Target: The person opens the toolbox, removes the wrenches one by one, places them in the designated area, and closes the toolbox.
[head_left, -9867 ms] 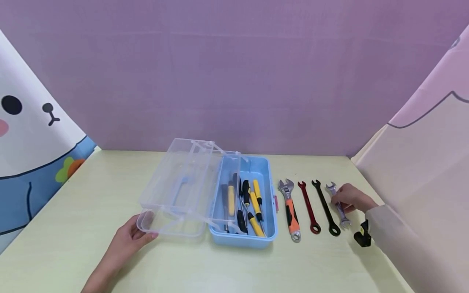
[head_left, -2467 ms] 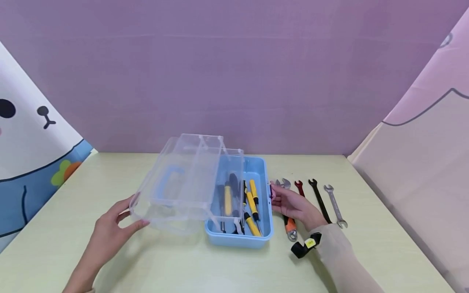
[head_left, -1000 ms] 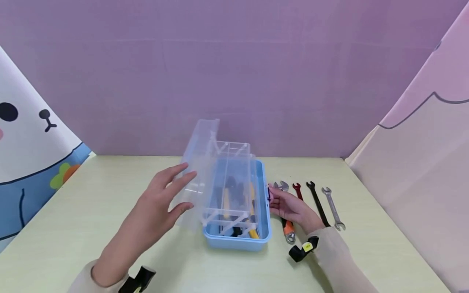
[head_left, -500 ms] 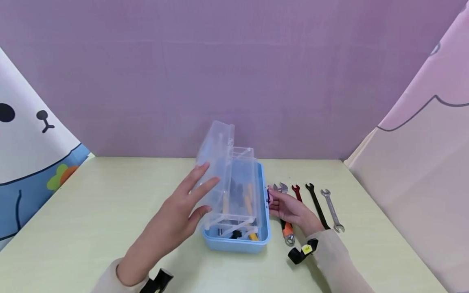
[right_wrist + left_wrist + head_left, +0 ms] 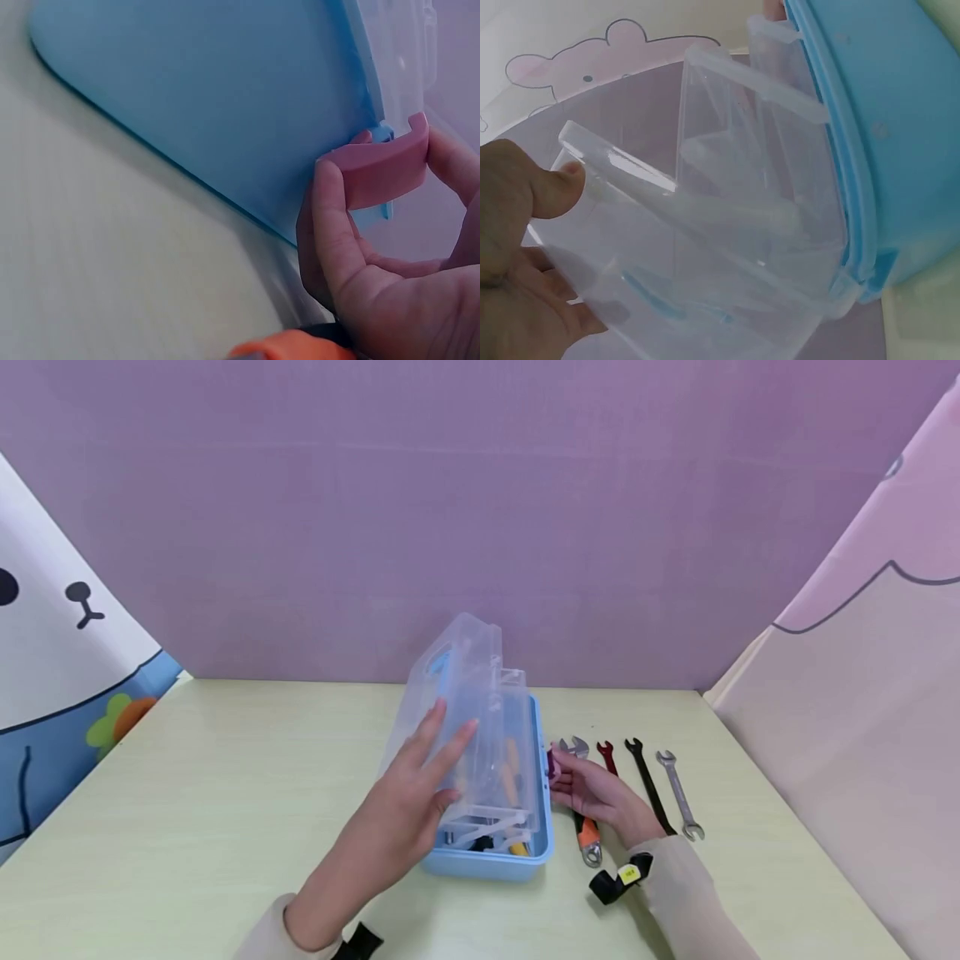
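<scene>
A light blue toolbox [image 5: 483, 866] stands on the table with its clear lid [image 5: 468, 647] raised at a slant. Clear trays [image 5: 517, 793] sit folded over the box, and yellow handles of screwdrivers show blurred through them. My left hand [image 5: 401, 810] presses on the lid's outer side with spread, mostly straight fingers; the thumb [image 5: 562, 187] lies by the lid's edge in the left wrist view. On the box's right side, my right hand [image 5: 603, 793] pinches the pink latch [image 5: 386, 169] between thumb and fingers. The latch hangs out from the blue wall.
Right of the box lie an adjustable wrench [image 5: 589, 837] with an orange and black handle, a red wrench [image 5: 607, 756], a black wrench [image 5: 649, 785] and a silver wrench [image 5: 681, 797]. My right hand partly covers the first two. A purple cloth wall [image 5: 480, 510] rises behind.
The silver wrench was released earlier, and my right hand moved to the latch. My left hand has swung the lid up and rightward, folding the trays in over the box.
</scene>
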Demonstrator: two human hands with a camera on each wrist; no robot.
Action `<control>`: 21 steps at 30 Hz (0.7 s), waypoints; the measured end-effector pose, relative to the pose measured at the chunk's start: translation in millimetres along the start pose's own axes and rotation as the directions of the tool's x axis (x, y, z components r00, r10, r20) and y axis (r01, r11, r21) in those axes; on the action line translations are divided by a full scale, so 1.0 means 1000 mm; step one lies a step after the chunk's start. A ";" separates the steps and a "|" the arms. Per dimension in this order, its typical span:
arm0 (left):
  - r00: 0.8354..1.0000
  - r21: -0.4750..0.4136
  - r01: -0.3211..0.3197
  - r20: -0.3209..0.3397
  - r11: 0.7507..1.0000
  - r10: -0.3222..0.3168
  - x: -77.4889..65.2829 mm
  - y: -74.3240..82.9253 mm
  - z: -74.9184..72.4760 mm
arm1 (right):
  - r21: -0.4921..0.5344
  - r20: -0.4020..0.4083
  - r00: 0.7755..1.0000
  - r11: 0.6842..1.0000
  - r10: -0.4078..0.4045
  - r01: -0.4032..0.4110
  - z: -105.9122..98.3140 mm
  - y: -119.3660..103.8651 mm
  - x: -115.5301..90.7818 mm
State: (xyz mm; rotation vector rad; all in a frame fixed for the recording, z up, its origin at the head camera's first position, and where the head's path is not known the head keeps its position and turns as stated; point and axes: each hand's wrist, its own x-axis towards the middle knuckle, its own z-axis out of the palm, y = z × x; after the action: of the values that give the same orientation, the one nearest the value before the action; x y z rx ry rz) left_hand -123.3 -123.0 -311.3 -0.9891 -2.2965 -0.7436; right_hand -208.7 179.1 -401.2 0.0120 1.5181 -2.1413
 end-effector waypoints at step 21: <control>0.995 0.173 0.086 0.026 0.981 -0.092 -0.003 0.029 0.037 | 0.029 0.008 1.000 0.999 -0.015 0.014 -0.004 -0.006 -0.008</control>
State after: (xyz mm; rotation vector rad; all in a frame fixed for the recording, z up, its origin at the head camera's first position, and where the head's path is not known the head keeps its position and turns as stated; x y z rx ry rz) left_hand -109.0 -83.1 -331.4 -0.8313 -2.4011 -0.5561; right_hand -204.8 187.7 -395.5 0.0018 1.4865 -2.1720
